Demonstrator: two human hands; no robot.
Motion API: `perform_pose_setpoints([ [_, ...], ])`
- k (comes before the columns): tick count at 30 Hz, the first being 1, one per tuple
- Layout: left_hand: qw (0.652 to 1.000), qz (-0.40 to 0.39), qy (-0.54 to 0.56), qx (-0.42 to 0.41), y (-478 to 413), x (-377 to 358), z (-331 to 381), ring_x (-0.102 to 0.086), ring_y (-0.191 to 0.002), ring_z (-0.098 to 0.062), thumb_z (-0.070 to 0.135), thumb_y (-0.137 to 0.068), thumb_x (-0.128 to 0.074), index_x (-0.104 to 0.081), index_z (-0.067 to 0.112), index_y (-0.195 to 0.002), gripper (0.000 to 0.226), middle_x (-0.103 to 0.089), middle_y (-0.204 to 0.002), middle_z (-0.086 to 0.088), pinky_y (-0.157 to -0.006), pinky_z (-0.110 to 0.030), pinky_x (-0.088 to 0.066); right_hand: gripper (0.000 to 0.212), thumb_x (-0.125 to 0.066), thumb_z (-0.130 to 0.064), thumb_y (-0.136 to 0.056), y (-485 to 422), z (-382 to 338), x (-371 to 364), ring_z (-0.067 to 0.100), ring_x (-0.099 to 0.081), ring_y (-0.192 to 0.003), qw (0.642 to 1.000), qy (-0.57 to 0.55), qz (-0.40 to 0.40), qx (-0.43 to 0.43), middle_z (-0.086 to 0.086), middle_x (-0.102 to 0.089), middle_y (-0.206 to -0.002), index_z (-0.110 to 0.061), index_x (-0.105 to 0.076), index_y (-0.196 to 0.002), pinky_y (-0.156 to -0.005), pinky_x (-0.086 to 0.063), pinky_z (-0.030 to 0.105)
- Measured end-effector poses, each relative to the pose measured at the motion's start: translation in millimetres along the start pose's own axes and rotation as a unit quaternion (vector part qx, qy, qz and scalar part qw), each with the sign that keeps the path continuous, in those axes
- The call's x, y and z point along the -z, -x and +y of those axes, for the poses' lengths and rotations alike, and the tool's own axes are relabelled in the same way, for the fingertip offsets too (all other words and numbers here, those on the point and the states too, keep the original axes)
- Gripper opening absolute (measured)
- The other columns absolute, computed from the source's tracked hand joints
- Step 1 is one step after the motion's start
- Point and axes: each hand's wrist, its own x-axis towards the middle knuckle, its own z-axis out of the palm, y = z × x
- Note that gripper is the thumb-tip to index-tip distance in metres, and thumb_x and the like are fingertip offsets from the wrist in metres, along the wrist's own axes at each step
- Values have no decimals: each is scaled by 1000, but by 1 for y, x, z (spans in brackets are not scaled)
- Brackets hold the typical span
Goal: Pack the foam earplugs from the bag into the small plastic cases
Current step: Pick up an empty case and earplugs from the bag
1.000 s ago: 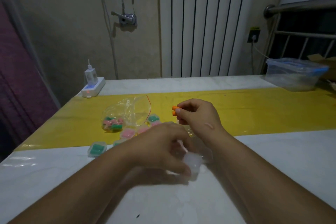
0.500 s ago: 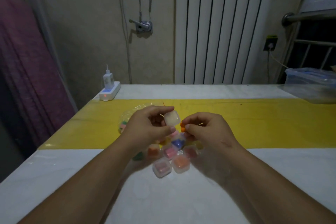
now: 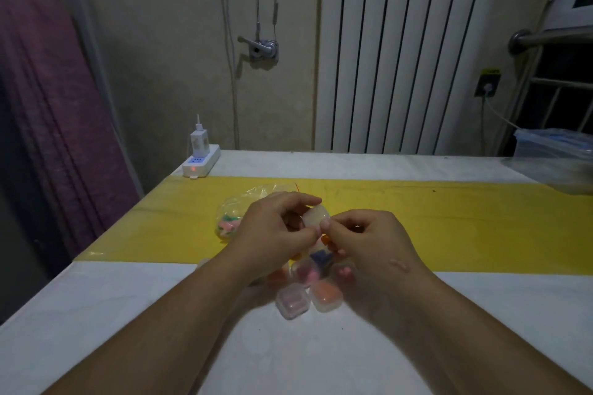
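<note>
Hands meet at a clear case
Left hand fingers clamped on it; right hand fingers pinch an orange earplug just beside; filled cases below them.

- L hand holds a small clear case up over the table.
- R hand pinches an orange earplug, w/ one fingertip touching the case.
- Bag w/ pink + green plugs lies behind L hand, on the yellow strip.
- Filled cases sit in a bunch under both hands.
- Power strip at far L corner; clear tub far R.
</note>
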Motion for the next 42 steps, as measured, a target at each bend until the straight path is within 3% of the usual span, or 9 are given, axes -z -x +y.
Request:
perform_pose_setpoints([
  [5,993,-6,107,56,-1,1,10,-69,-70,-20,11,-94,-59,-70,34,-110,30,-67,-77,-3,-69,-38,-58,20,-66,-28,-73,-5,3,1,22,-59,-61,999,9,38,-20,9,-66,-64,-11,-75,-75,-58,-41,35],
  [9,964,-10,226,142,-3,3,15,-65,-64,-24,0,-94,-38,-63,15,-105,31,-65,-76,-13,-62,-34,-53,11,-71,-16,-77,-3,1,6,24,-56,-60,996,-69,41,-48,12,-63,-63,-5,-75,-76,-57,-41,34],
  [16,974,-2,191,123,-3,5,7,-63,-61,-20,-2,-98,-32,-66,25,-107,44,-67,-81,-8,-57,-33,-50,11,-70,-13,-83,-6,1,6,21,-62,-61,999,-23,31,-33,9,-70,-66,-12,-78,-76,-60,-48,33],
  [20,985,27,143,94,-5,3,3,-61,-64,-12,-9,-94,-35,-73,20,-90,48,-61,-96,-6,-58,-29,-56,12,-67,-17,-77,-6,2,4,25,-61,-62,998,-36,26,-45,10,-68,-64,-11,-77,-76,-58,-47,34],
  [28,995,-49,69,61,2,6,7,-60,-74,-3,1,-75,-75,-70,34,-99,41,-68,-91,19,-69,-29,-57,12,-67,-14,-75,-5,0,5,26,-58,-60,996,-62,22,-67,14,-64,-63,-5,-75,-75,-57,-43,31],
  [31,996,-55,51,55,3,6,8,-61,-83,-5,7,-72,-82,-68,34,-101,42,-69,-95,12,-71,-16,-55,12,-65,-8,-80,0,-5,4,25,-54,-59,992,-102,25,-74,14,-60,-62,-2,-73,-74,-54,-40,31],
  [35,997,-33,41,49,1,5,7,-63,-85,-9,3,-72,-81,-69,31,-99,40,-72,-89,8,-76,-21,-54,13,-65,-5,-83,5,-9,1,24,-51,-58,988,-126,30,-84,13,-57,-62,1,-72,-75,-50,-38,28],
  [40,998,-7,17,60,0,6,5,-60,-84,8,9,-74,-81,-68,35,-100,39,-69,-91,14,-73,-14,-54,19,-64,-5,-90,-1,-15,8,22,-64,-66,994,-63,79,-41,8,-69,-69,-9,-74,-74,-64,-59,38],
  [42,998,4,0,56,-1,5,3,-57,-85,15,12,-74,-81,-66,34,-102,39,-67,-93,17,-69,-5,-49,21,-61,2,-91,-1,-17,11,19,-68,-69,995,-38,96,-10,5,-72,-74,-11,-72,-79,-66,-61,30],
])
